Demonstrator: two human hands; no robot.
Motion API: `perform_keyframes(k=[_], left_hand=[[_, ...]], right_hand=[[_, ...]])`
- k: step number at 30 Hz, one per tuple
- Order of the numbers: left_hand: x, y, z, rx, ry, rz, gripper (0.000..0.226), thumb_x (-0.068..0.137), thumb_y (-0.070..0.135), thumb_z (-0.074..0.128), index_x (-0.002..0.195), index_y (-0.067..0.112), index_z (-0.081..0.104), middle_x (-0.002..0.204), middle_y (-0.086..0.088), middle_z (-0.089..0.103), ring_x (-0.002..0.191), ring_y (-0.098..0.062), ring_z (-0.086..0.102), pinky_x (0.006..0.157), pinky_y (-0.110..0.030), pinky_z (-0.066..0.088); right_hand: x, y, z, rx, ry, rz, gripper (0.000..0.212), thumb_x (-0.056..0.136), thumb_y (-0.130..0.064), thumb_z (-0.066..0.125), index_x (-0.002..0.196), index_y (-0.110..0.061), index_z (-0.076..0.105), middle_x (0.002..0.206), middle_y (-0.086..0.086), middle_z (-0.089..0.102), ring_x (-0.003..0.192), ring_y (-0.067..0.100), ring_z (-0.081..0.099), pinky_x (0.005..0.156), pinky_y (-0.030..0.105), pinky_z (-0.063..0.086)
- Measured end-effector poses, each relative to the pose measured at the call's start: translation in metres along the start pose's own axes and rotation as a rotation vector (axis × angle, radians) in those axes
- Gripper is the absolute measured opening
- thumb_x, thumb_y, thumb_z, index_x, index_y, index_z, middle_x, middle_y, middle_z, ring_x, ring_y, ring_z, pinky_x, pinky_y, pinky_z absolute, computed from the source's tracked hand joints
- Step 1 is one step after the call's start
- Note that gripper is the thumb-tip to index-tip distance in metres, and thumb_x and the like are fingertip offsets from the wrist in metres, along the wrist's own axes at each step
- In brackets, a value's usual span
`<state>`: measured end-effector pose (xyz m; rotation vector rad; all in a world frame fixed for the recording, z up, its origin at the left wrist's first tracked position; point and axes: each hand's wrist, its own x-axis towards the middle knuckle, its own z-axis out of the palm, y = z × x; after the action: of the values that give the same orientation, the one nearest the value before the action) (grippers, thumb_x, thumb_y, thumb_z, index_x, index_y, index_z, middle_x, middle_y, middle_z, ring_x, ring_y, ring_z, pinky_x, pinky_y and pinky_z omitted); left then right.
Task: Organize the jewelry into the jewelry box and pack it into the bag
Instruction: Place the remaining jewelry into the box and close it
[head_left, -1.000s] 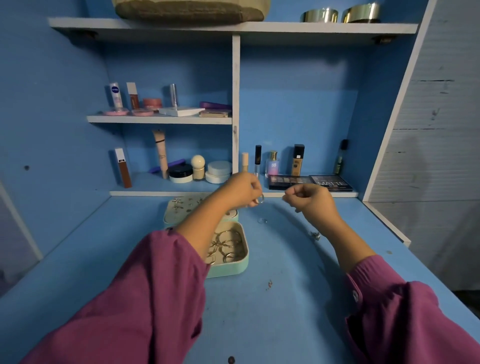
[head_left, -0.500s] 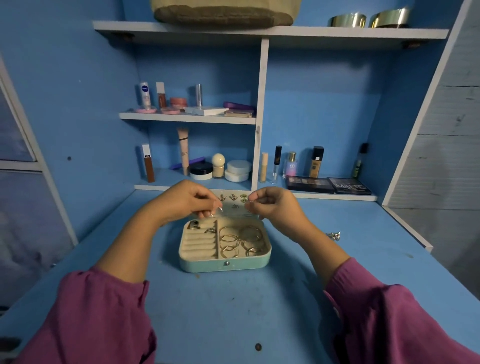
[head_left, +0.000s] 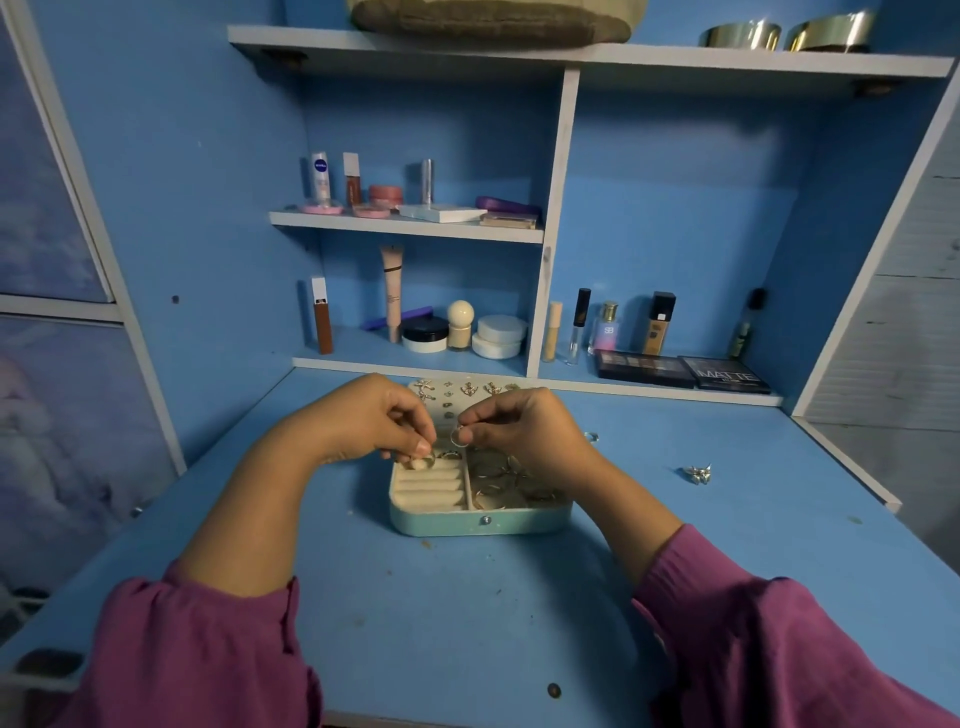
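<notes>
The landmark here is the jewelry box (head_left: 480, 499), which lies open on the blue bench (head_left: 467, 623) with its lid folded back toward the shelves.

The left hand (head_left: 363, 421) is over the left rear corner of the box, above the padded ring rolls. Its thumb and fingers are pinched together on a small ring (head_left: 427, 459), which is just at or touching the rolls; I cannot tell if it already sits in a slot. The risk on this side is that the ring is released before it is pushed between two rolls. Then it could roll off the soft padding and fall into the neighbouring part of the box or onto the bench.

The right hand (head_left: 524, 426) is over the rear middle of the box, above the right compartment where several bangles (head_left: 501, 475) lie. It pinches a second thin ring (head_left: 458, 435) in the air. This grip looks light, only fingertips, so a slip may drop the ring among the bangles, where it is hard to find.

Right of the box, well apart, a small silver earring (head_left: 697, 473) lies loose on the bench, and another small piece (head_left: 591, 437) is nearer the right wrist. A sleeve or forearm could sweep them off the edge. A woven bag (head_left: 493, 18), probably the one for packing, stays on the top shelf behind the box.
</notes>
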<state>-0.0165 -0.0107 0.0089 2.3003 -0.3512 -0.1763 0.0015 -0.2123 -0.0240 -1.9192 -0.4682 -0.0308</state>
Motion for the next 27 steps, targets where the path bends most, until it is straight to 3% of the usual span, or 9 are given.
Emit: perform_keyframes(k=[7,14,17,24,27], left_hand=[[-0.001,0.000,0.001,0.072,-0.025,-0.025,0.013,0.078,0.009,0.076,0.074,0.022,0.074,0.066,0.008,0.071,0.065,-0.001,0.062,0.061,-0.015,0.046],[0.000,0.000,0.004,0.119,-0.013,-0.036,0.017,0.073,0.010,0.080,0.070,0.025,0.074,0.077,0.005,0.070,0.078,-0.009,0.067,0.085,-0.027,0.054],[0.000,0.002,0.006,0.151,-0.019,-0.035,0.019,0.073,0.010,0.080,0.067,0.026,0.072,0.078,0.002,0.072,0.079,-0.012,0.067,0.086,-0.031,0.055],[-0.008,-0.002,-0.003,0.038,-0.016,-0.003,0.015,0.072,0.010,0.081,0.072,0.025,0.076,0.074,0.005,0.073,0.075,-0.004,0.066,0.084,-0.026,0.052],[-0.011,-0.001,-0.004,0.074,-0.103,-0.017,0.016,0.072,0.013,0.081,0.069,0.028,0.077,0.077,0.005,0.073,0.076,-0.003,0.066,0.084,-0.025,0.050]], right_hand=[[-0.007,-0.001,0.002,-0.023,-0.069,-0.031,0.011,0.075,-0.007,0.078,0.083,-0.014,0.076,0.068,-0.014,0.070,0.068,0.000,0.064,0.078,0.018,0.055],[-0.008,-0.004,0.001,0.004,-0.085,-0.044,0.012,0.074,-0.005,0.078,0.084,-0.012,0.076,0.070,-0.013,0.071,0.071,0.001,0.065,0.075,0.016,0.055],[-0.009,-0.004,0.001,-0.005,-0.096,-0.058,0.014,0.073,-0.004,0.078,0.086,-0.008,0.076,0.069,-0.015,0.070,0.068,-0.002,0.065,0.073,0.012,0.052],[-0.010,-0.004,-0.001,-0.018,-0.106,-0.057,0.014,0.071,-0.004,0.079,0.085,-0.010,0.076,0.066,-0.015,0.070,0.066,-0.004,0.063,0.071,0.011,0.051],[-0.010,-0.004,-0.001,-0.043,-0.115,-0.048,0.016,0.071,-0.006,0.080,0.087,-0.007,0.077,0.070,-0.012,0.071,0.068,-0.001,0.063,0.073,0.013,0.053]])
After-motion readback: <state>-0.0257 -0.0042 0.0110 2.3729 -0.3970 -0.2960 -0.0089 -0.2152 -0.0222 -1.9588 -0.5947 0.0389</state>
